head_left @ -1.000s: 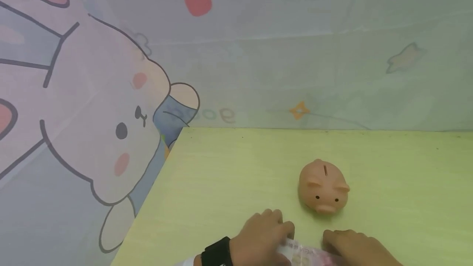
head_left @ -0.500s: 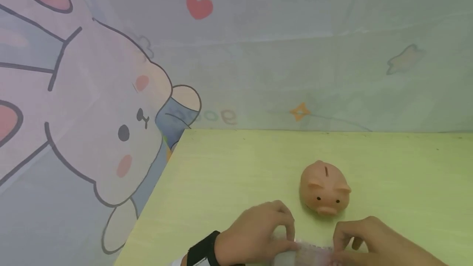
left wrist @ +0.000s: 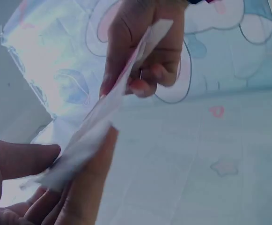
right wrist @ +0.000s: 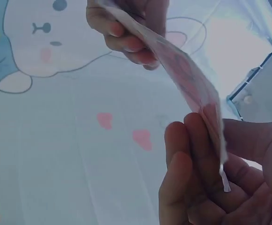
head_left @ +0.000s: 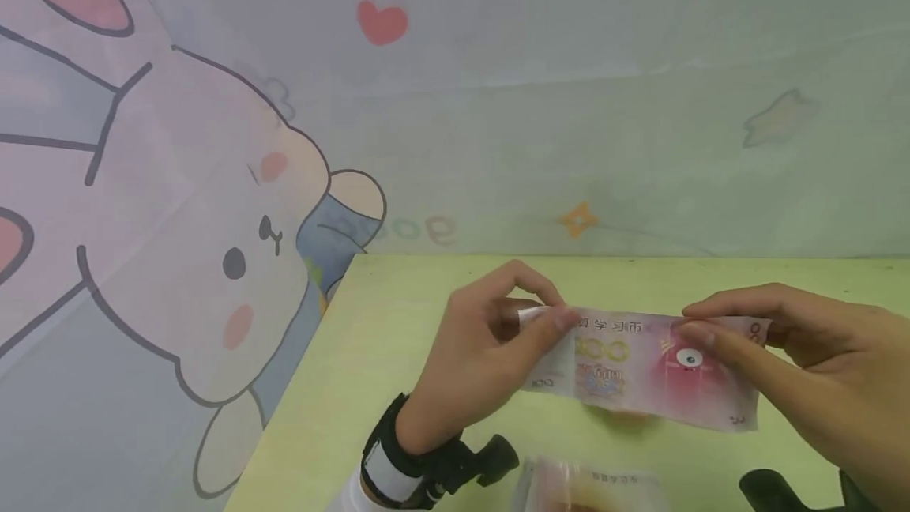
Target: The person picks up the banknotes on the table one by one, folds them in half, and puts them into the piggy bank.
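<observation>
A pink play banknote [head_left: 611, 366] marked 100 is stretched between both hands, raised above the table in the head view. My left hand [head_left: 483, 346] pinches its left end, thumb in front. At the right end, my right hand [head_left: 803, 362] grips the note between thumb and fingers. The left wrist view shows the note [left wrist: 112, 103] nearly edge-on, running from one hand to the other. Bent lengthwise, the note [right wrist: 187, 79] also appears in the right wrist view. Behind it the piggy bank [head_left: 626, 416] is mostly hidden; only its lower edge shows.
A stack of similar notes [head_left: 590, 488] lies at the front edge of the head view. The yellow-green table [head_left: 384, 338] ends at a cloth backdrop [head_left: 498, 141] printed with a rabbit. A black strap mount [head_left: 462, 464] sits on the left wrist.
Both hands have risen from the table's front, lifting a note between them. The note now covers most of the piggy bank, and the stack beneath has come into view.
</observation>
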### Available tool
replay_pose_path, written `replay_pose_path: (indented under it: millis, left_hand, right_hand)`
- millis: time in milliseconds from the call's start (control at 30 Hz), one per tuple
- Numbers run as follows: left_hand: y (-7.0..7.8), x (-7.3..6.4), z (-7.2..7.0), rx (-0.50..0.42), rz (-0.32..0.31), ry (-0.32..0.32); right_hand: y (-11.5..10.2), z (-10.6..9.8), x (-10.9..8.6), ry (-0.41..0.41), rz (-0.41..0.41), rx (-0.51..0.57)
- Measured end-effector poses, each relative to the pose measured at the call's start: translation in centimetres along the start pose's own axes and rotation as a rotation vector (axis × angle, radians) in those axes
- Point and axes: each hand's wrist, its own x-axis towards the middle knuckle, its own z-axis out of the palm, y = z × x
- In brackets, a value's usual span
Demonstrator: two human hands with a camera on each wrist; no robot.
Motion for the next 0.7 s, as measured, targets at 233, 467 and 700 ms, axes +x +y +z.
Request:
replay_pose_path:
  millis: [233, 467, 700]
  left_hand:
    - [-0.3, -0.2, 0.4, -0.093, -0.066, 0.044]
    - [-1.2, 0.4, 1.3, -0.071, -0.003, 0.255]
    - [-1.9, 0.4, 2.7, -0.146, 0.06, 0.227]
  right_hand:
    - [-0.1, 0.6, -0.2, 0.083, -0.059, -0.017]
    - [0.1, 4.1, 1.0, 0.533, -0.501, -0.1]
    - [-2.1, 4.9, 0.5, 0.271, -0.416, -0.126]
